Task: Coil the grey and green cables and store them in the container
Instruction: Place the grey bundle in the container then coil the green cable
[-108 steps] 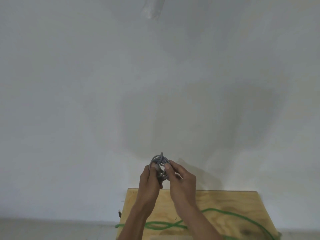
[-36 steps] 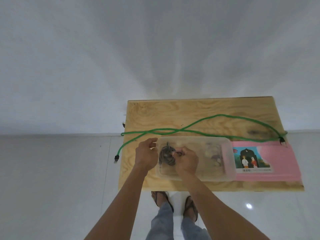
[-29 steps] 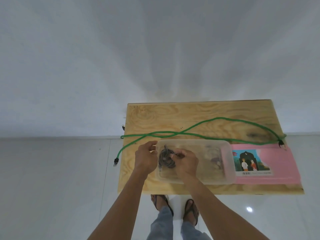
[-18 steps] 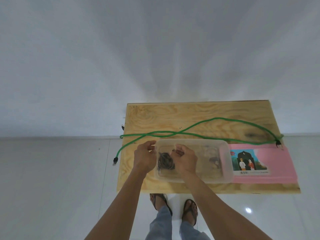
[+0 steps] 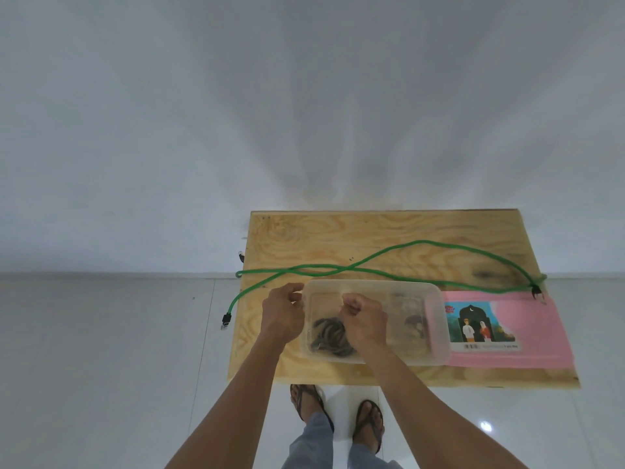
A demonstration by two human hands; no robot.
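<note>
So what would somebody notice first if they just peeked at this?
Probably the long green cable snaking uncoiled across the wooden table, one end dangling off its left edge. Next, the clear plastic container near the front edge, with the coiled grey cable inside under the right hand. The left hand touches its left rim.

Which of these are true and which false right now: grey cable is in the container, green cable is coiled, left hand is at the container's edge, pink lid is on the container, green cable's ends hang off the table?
1. The grey cable lies coiled inside the container. True.
2. The green cable is coiled. False: it lies stretched out across the table.
3. The left hand is at the container's left edge. True.
4. The pink lid covers the container. False: it lies flat on the table, to the container's right.
5. One plug of the green cable hangs off the table's left side. True.
</note>
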